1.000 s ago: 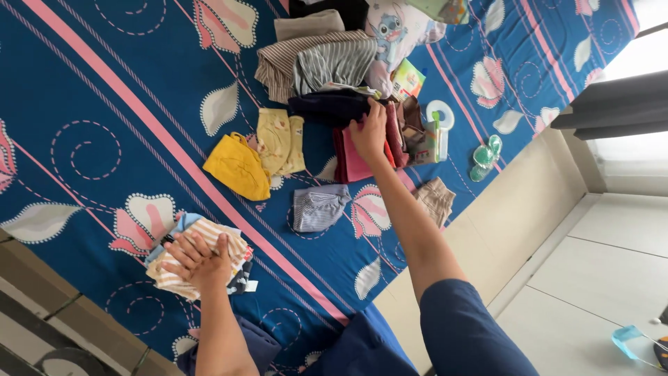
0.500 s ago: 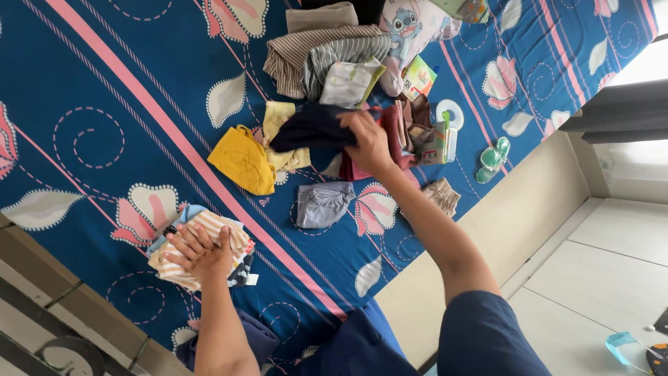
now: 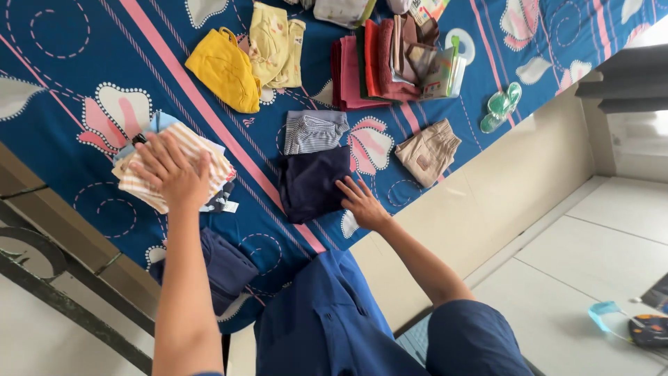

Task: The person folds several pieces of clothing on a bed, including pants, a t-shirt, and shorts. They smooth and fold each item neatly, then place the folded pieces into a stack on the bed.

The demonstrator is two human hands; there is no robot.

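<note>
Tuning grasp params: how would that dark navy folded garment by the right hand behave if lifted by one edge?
Likely floppy: the navy garment lies flat and soft on the bedsheet, so one edge lifted would probably unfold it. Probably light, being thin cloth. Unlikely to slide much under the right hand, cloth on cloth.

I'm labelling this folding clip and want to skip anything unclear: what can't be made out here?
Head view only:
- Striped stack: the left hand covers its middle; the pieces beneath show only as edges.
- Pale garment: cut off by the top edge.
- Dark blue cloth: partly behind the left forearm.
- Navy garment, touched by the right hand: folded, kind unclear.
</note>
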